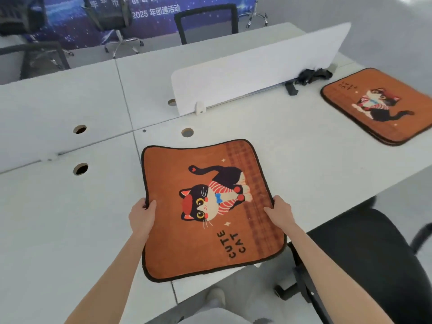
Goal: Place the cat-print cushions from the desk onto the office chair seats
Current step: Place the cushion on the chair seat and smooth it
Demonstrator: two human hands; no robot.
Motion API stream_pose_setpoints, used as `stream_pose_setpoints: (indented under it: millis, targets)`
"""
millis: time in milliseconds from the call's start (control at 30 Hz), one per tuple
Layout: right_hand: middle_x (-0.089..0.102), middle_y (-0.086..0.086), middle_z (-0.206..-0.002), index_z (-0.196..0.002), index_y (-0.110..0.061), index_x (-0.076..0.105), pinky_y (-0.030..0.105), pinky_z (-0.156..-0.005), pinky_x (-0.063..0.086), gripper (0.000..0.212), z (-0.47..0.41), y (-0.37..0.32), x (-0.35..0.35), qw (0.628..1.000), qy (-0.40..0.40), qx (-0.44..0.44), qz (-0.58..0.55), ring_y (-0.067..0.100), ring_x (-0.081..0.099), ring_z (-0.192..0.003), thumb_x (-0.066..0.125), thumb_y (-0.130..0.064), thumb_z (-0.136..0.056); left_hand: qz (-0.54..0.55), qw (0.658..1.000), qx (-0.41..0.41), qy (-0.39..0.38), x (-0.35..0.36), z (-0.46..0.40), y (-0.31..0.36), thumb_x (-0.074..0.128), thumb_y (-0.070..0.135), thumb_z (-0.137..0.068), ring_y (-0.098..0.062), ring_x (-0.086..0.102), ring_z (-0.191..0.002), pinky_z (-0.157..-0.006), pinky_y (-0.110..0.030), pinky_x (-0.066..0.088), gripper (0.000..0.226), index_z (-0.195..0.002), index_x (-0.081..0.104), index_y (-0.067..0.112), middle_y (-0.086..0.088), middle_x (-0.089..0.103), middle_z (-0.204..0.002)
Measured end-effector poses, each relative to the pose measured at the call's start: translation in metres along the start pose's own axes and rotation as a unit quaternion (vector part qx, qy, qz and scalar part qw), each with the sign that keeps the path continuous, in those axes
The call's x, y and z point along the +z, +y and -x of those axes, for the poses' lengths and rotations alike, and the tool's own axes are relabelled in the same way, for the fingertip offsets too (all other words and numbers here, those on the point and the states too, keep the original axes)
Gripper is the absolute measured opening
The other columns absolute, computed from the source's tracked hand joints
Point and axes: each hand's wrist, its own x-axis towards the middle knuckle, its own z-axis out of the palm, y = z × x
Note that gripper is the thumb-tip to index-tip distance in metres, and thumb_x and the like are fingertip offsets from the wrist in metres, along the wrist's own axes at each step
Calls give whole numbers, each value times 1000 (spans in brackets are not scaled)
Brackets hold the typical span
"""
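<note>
An orange cat-print cushion with "CUTE CAT" lettering is held over the near edge of the white desk. My left hand grips its left edge, thumb on top. My right hand grips its right edge. A second cat-print cushion, apparently a stack, lies flat on the desk at the far right. A black office chair seat sits below the desk edge at my lower right.
A white divider panel stands across the desk, with a black clamp and black cloth at its right end. Round cable holes dot the desk. More black chairs stand beyond, before a blue banner.
</note>
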Motion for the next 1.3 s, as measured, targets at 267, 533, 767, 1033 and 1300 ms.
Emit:
stream_pose_setpoints:
  millis: [267,533,767,1033,1300]
  targets:
    - [64,12,-112,-121,-10,49,40,-88,48,31,93,175,-114,969,194,139,-66,30,62,-100,50,-17,-91,-60,942,230,-238,162,95,108,44,23,-95,-20,55,-95,-85,-33,45,26,-111,60,9,-1,58,-101]
    - [63,16,-108,-132,-8,40,42,-85,48,41,151,339,-194,926,241,289,-26,35,58,-98,45,-13,-91,-84,886,283,-356,325,260,125,40,13,-95,-18,55,-91,-79,-27,41,18,-108,52,13,-1,58,-100]
    - [61,19,-112,-125,-12,41,43,-83,47,35,102,396,-238,933,203,275,114,37,59,-101,40,-10,-90,-100,897,226,-367,417,341,87,39,8,-94,-8,53,-75,-75,-27,39,27,-121,45,9,0,57,-96]
    - [57,15,-125,-130,-8,43,40,-96,42,40,22,443,-239,931,266,222,116,32,49,-118,46,-10,-90,-198,883,104,-413,486,326,44,42,10,-94,-22,52,-88,-81,-33,46,25,-118,37,2,-12,56,-105]
    - [48,16,-137,-137,-4,35,39,-106,36,49,13,495,-90,883,182,369,-226,32,44,-127,47,-8,-90,-324,801,118,-490,550,281,7,43,9,-93,-26,47,-126,-104,-34,37,45,-138,34,7,-13,48,-138]
